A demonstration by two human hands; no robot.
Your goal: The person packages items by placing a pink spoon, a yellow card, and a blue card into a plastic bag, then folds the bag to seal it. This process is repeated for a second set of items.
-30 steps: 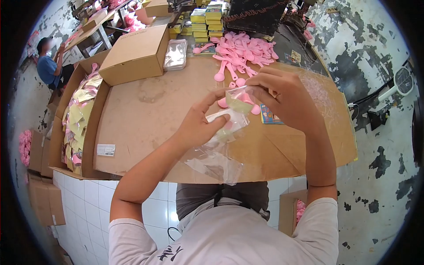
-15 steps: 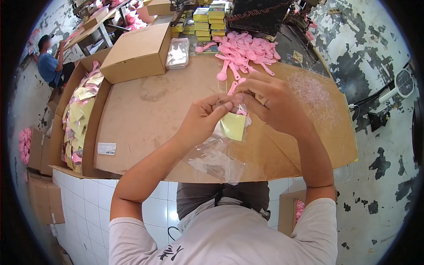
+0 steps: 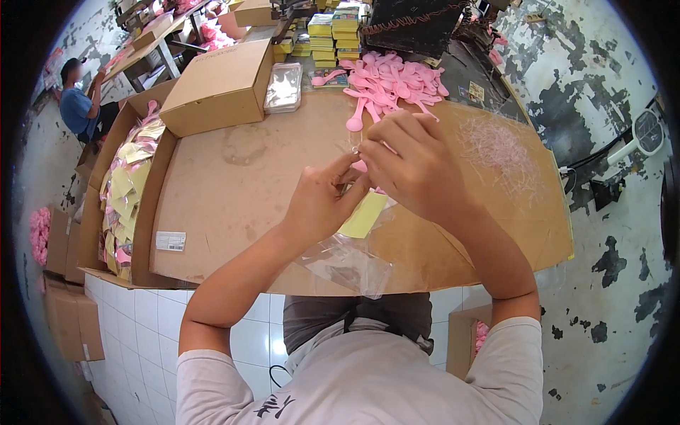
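Observation:
My left hand (image 3: 320, 202) is closed on a small clear plastic bag with a yellow card (image 3: 364, 215) and a bit of pink in it. Close beside it, my right hand (image 3: 418, 159) pinches at the bag's upper end, its fingertips near my left fingers. Much of the bag and the pink piece is hidden behind my fingers. Below my hands, clear plastic bags (image 3: 348, 265) lie at the table's front edge. A pile of pink spoons (image 3: 393, 79) lies beyond my hands.
An open carton (image 3: 161, 170) of packed bags stands left, beside a closed cardboard box (image 3: 216, 88). A stack of clear bags (image 3: 284, 88) lies next to it. Thin plastic strips (image 3: 499, 152) are heaped right. A person (image 3: 76, 106) sits far left.
The yellow card has tilted and shifted slightly left and down. My right hand has moved a little left and lower, covering more of the bag; my left hand has turned slightly.

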